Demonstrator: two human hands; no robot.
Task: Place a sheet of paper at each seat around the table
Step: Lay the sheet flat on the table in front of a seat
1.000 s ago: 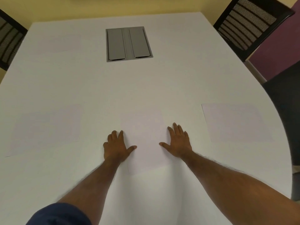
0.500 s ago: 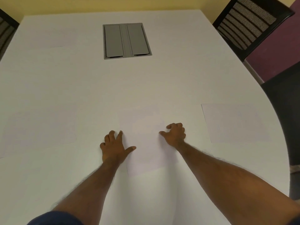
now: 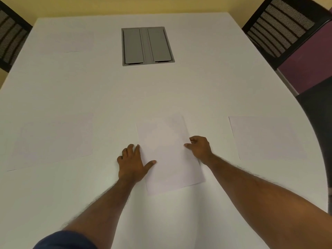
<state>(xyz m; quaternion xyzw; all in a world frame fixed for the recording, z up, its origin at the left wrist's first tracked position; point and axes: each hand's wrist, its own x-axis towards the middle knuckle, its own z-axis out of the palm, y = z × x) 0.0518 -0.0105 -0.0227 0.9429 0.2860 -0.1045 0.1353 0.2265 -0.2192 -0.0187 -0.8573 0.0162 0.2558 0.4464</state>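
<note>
A white sheet of paper (image 3: pixel 168 155) lies slightly askew on the white table (image 3: pixel 161 90), right in front of me. My left hand (image 3: pixel 133 163) rests flat beside the sheet's left edge, fingers spread, thumb tip on the paper. My right hand (image 3: pixel 200 147) is curled at the sheet's right edge, with thumb and fingertips pinching it. Another sheet (image 3: pixel 52 141) lies to the left, one (image 3: pixel 269 139) lies to the right, and a faint one (image 3: pixel 71 42) sits at the far left.
A grey cable hatch with two flaps (image 3: pixel 148 46) is set into the table's middle. Black mesh-back chairs stand at the far right (image 3: pixel 280 24) and far left (image 3: pixel 10 35). The table's rounded edge curves down the right side beside a dark chair (image 3: pixel 319 112).
My right hand went from lying flat beside the sheet to curling up and pinching its right edge. My left hand stayed flat in place. The sheet's far end has shifted a little.
</note>
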